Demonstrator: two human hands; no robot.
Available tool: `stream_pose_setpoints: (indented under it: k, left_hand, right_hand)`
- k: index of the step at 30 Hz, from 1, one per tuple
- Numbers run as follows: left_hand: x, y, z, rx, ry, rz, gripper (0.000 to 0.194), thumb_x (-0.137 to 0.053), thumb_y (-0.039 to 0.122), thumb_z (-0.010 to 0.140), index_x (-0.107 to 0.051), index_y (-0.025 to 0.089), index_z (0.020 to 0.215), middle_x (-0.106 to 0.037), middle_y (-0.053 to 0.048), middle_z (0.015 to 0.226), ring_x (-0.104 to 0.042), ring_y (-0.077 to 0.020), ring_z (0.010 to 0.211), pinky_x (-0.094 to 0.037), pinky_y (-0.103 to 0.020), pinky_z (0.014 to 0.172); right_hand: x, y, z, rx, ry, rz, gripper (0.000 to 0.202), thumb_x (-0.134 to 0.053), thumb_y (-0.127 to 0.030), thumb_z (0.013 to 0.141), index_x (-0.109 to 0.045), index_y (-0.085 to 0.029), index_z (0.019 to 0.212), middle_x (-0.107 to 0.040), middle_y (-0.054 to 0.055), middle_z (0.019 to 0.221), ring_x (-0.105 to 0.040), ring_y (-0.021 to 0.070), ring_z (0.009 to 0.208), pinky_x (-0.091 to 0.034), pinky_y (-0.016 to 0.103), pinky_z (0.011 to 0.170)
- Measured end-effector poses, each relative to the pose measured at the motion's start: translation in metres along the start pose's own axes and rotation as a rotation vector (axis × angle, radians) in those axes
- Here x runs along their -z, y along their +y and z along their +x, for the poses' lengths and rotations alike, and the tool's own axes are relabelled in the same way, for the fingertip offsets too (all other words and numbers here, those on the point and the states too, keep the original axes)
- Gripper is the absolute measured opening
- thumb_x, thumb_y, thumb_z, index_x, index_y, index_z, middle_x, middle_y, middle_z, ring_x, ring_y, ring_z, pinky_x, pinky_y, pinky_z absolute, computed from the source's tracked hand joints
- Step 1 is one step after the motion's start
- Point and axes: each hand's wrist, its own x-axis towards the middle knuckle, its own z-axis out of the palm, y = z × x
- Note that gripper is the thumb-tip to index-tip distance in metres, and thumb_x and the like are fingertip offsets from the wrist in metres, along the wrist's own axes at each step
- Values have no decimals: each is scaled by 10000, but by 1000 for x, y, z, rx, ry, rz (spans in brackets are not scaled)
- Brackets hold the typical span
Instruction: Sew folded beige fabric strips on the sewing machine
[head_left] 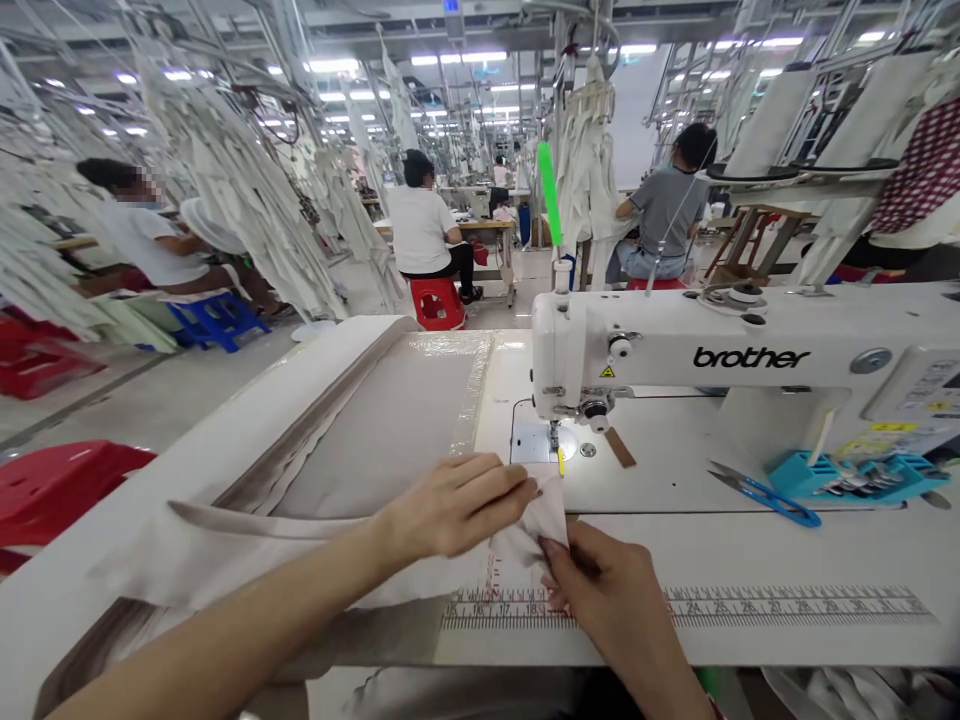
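Pale grey fabric (352, 430) lies over the left part of the white sewing table, with a loose strip trailing under my left forearm. My left hand (457, 505) pinches the fabric's narrow end just in front of the needle area. To its right, my right hand (611, 590) grips the same end between thumb and fingers, near the printed ruler (750, 607). The white sewing machine (675, 340) stands behind my hands, its presser foot (554, 436) above the metal plate. The fabric end is in front of the foot, not visibly under it.
Blue-handled scissors (780, 500) and a turquoise tray (862, 475) with small metal parts lie at the right. A brown strip (620, 447) rests beside the needle plate. A red stool (67, 490) stands at the left. Several people sit farther back among hanging garments.
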Motion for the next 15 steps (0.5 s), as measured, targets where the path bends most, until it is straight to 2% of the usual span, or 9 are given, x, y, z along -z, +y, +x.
stream_pose_setpoints:
  k: [3, 4, 6, 8, 11, 13, 15]
  left_hand:
    - [-35, -12, -8, 155, -162, -110, 278, -394, 156, 1013, -610, 149, 839, -643, -39, 815, -582, -135, 701, -496, -232, 579]
    - [-44, -13, -10, 220, -182, -143, 302, -388, 180, 1018, -606, 146, 811, -627, -44, 817, -578, -140, 722, -500, -233, 594]
    - [-52, -14, -14, 335, -184, -189, 292, -424, 219, 1010, -614, 141, 803, -604, -58, 841, -562, -155, 754, -503, -254, 630]
    - [-51, -13, -15, 392, -164, -225, 241, -482, 212, 987, -632, 148, 811, -589, -52, 838, -537, -158, 746, -483, -273, 647]
    - [-40, -12, -14, 261, -76, -173, 144, -550, 135, 946, -660, 156, 856, -615, -23, 818, -531, -149, 756, -469, -307, 733]
    - [-32, -12, -14, 104, -18, -99, 118, -577, 90, 923, -676, 150, 898, -659, -6, 850, -546, -141, 809, -457, -330, 863]
    - [-28, -12, -15, -16, 3, -60, 167, -536, 74, 940, -684, 148, 916, -688, 2, 893, -566, -134, 873, -429, -333, 959]
  right_hand:
    - [-5, 6, 13, -47, -24, -149, 308, -524, -207, 817, -396, -206, 536, -543, -28, 444, -517, 142, 423, -224, 226, 449]
    - [-6, 8, 14, -53, -31, -204, 301, -540, -202, 806, -415, -206, 533, -570, -17, 452, -543, 166, 426, -192, 235, 452]
    - [-7, 11, 12, -28, -26, -320, 274, -552, -227, 829, -469, -217, 568, -602, -22, 459, -580, 197, 410, -150, 240, 446]
    - [-7, 14, 9, 49, 20, -416, 238, -559, -257, 853, -492, -234, 626, -596, -56, 459, -576, 184, 366, -158, 238, 401]
    - [-9, 20, 7, 252, 118, -470, 99, -472, -246, 912, -565, -246, 878, -670, -50, 668, -620, 142, 441, -269, 237, 321]
    - [-11, 24, 7, 387, 157, -484, 231, -388, -188, 933, -562, -224, 1080, -696, -5, 835, -672, 132, 586, -349, 216, 324]
    - [-13, 28, 6, 468, 195, -521, 301, -381, -125, 910, -564, -207, 1134, -701, 13, 876, -689, 144, 678, -405, 206, 357]
